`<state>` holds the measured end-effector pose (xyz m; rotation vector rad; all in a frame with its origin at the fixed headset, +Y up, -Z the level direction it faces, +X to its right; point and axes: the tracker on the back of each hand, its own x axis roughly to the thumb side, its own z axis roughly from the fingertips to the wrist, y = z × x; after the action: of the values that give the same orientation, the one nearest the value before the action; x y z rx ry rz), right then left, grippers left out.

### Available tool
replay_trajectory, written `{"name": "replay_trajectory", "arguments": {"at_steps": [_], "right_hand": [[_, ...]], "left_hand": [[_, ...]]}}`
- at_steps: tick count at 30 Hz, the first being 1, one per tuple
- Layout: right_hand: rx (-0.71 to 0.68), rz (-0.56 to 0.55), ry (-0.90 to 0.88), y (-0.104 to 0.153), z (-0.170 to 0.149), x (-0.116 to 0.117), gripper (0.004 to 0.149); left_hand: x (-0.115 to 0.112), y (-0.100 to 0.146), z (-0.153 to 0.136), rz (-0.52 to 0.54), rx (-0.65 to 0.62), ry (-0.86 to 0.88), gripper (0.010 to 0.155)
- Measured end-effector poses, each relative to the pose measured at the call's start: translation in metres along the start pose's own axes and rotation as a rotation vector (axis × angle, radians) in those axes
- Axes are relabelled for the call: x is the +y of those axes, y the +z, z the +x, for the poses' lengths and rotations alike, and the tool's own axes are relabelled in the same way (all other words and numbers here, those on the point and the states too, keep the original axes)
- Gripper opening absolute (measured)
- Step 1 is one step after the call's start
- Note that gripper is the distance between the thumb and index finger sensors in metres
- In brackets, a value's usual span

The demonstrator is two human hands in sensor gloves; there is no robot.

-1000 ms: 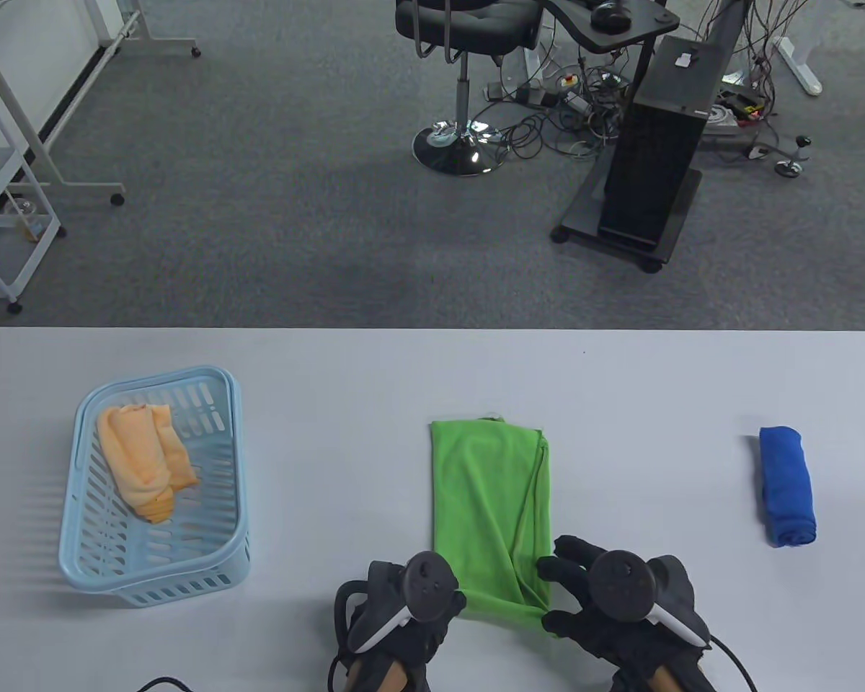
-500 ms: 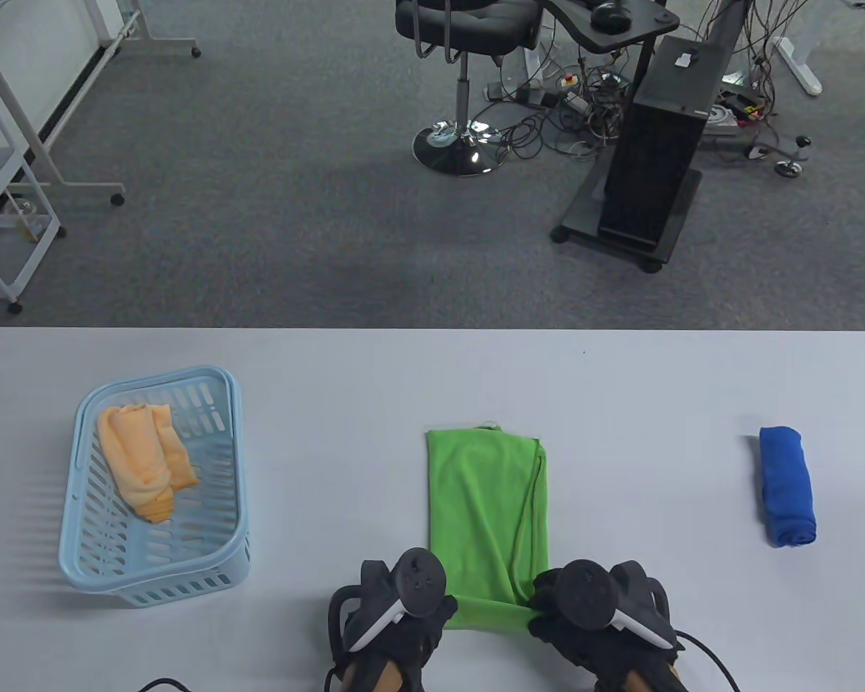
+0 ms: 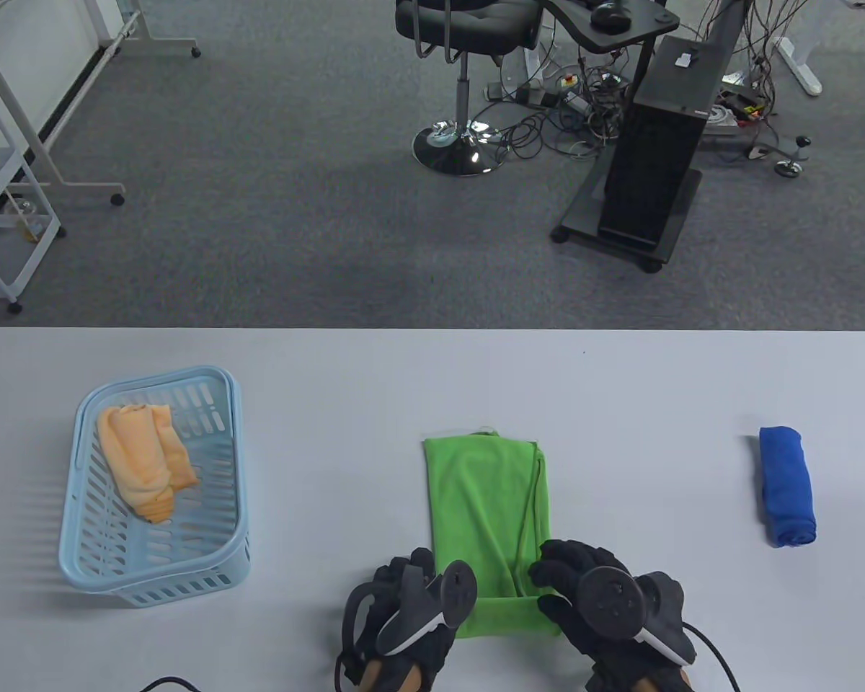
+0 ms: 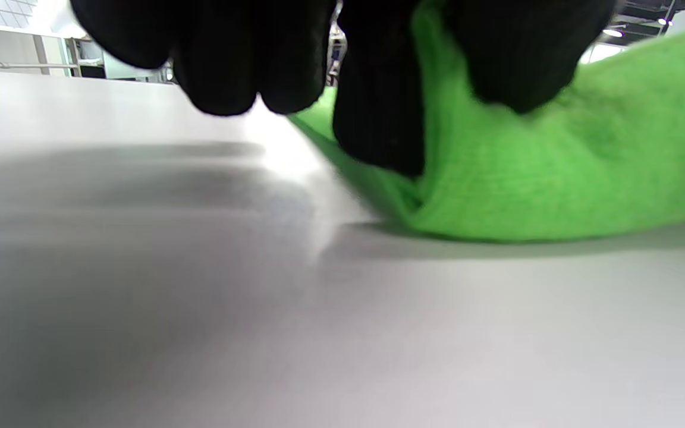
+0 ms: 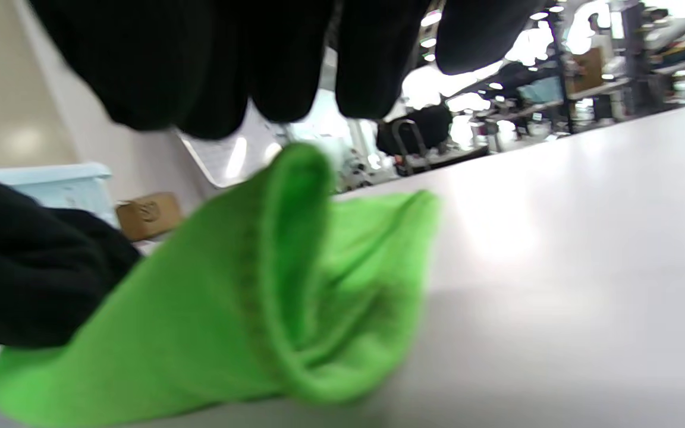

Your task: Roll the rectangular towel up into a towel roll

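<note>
A green towel (image 3: 486,504) lies folded into a long strip on the white table (image 3: 375,389), running away from me. Its near end is turned over into a first fold (image 3: 503,616). My left hand (image 3: 422,587) grips the left end of that fold, fingers curled over the cloth (image 4: 497,178). My right hand (image 3: 566,580) pinches the right end, thumb below and fingers above the green edge (image 5: 283,261). Both trackers hide parts of the fingers in the table view.
A light blue plastic basket (image 3: 216,555) at the left holds a rolled orange towel (image 3: 144,461). A rolled blue towel (image 3: 786,484) lies at the right. Beyond the table's far edge stand an office chair (image 3: 461,43) and a black cabinet (image 3: 656,166).
Both hands took hold of the near end and turned it over away from me. The towel's far edge shifted slightly left and toward me.
</note>
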<state>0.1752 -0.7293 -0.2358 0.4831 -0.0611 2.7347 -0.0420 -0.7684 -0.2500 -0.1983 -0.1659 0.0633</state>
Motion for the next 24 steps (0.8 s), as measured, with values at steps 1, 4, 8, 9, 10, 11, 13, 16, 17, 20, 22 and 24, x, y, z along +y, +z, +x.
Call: {"name": "replay_trajectory", "arguments": {"at_steps": [1,4,8,9,10,11,13,16,17,20,22,24], "right_hand": [[-0.005,0.041,0.021,-0.001,0.003,0.005,0.045],[0.012,0.181,0.131,-0.006,0.003,0.023,0.045],[0.038,0.277,0.247,-0.011,-0.004,0.045,0.052],[0.039,0.240,0.191,-0.012,-0.004,0.044,0.054],[0.053,0.257,0.190,-0.013,-0.004,0.044,0.057],[0.059,0.288,0.221,-0.013,-0.003,0.045,0.060],[0.062,0.330,0.268,-0.013,-0.002,0.049,0.068],[0.074,0.384,0.336,-0.014,0.004,0.053,0.070],[0.076,0.371,0.340,-0.014,0.005,0.054,0.069],[0.089,0.304,0.328,-0.015,0.005,0.054,0.058],[0.099,0.288,0.289,-0.016,0.004,0.053,0.054],[0.110,0.294,0.273,-0.016,0.002,0.051,0.053]], "left_hand": [[0.000,0.000,0.000,-0.003,0.005,-0.003,0.051],[-0.001,-0.001,-0.003,-0.009,0.029,-0.009,0.052],[0.000,-0.001,-0.009,-0.044,0.077,-0.050,0.053],[0.000,-0.002,-0.011,-0.038,0.086,-0.067,0.053],[0.000,-0.002,-0.012,-0.032,0.093,-0.079,0.052],[0.003,-0.001,-0.014,-0.015,0.111,-0.104,0.051],[0.011,0.002,-0.016,0.036,0.130,-0.136,0.048],[0.025,0.013,-0.011,0.165,0.072,-0.096,0.047],[0.028,0.016,-0.005,0.191,0.006,-0.079,0.046],[0.023,0.019,0.012,0.157,-0.155,-0.050,0.045],[0.010,0.016,0.026,0.087,-0.220,-0.087,0.049],[-0.002,0.011,0.031,-0.052,-0.201,-0.215,0.060]]}}
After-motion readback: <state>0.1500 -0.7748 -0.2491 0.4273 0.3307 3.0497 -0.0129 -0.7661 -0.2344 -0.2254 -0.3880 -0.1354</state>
